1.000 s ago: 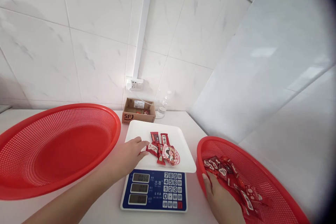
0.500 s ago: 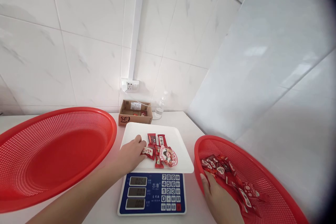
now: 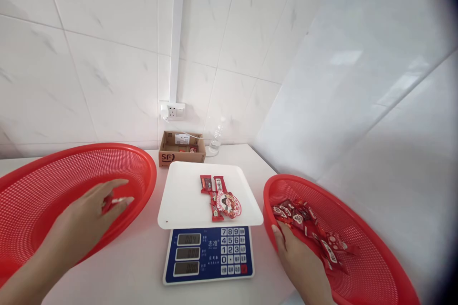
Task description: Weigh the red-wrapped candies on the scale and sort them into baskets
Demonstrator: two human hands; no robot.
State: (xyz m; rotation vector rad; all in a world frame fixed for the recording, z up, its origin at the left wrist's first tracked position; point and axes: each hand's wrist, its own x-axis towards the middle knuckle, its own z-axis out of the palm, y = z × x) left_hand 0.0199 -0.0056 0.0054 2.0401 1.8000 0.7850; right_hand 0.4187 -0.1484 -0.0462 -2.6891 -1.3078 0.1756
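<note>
My left hand [image 3: 88, 212] is over the red plastic basket [image 3: 118, 150] on the left, with a small red-and-white snack packet [image 3: 115, 201] between thumb and fingers. On the right, my right hand [image 3: 300, 257] grips the near rim of another red basket [image 3: 379, 221], its fingers partly hidden inside. Several red wrapped snack packets [image 3: 298, 219] lie in that basket. Between the two baskets stands a digital scale [image 3: 211, 257]. On its white pan [image 3: 181, 195] rest several red packets [image 3: 219, 183] and a round-ended one with a cartoon figure [image 3: 229, 206].
Behind the scale sits an open cardboard box [image 3: 182, 156] with a few red packets in it. Beside it is a clear plastic bottle [image 3: 216, 140]. A wall socket [image 3: 173, 111] with a plugged-in cord is above the box. Tiled walls border the white table [image 3: 118, 276].
My left hand has carried a packet from the scale pan leftward over the left basket. The top readout has dropped. My right hand keeps its hold on the right basket.
</note>
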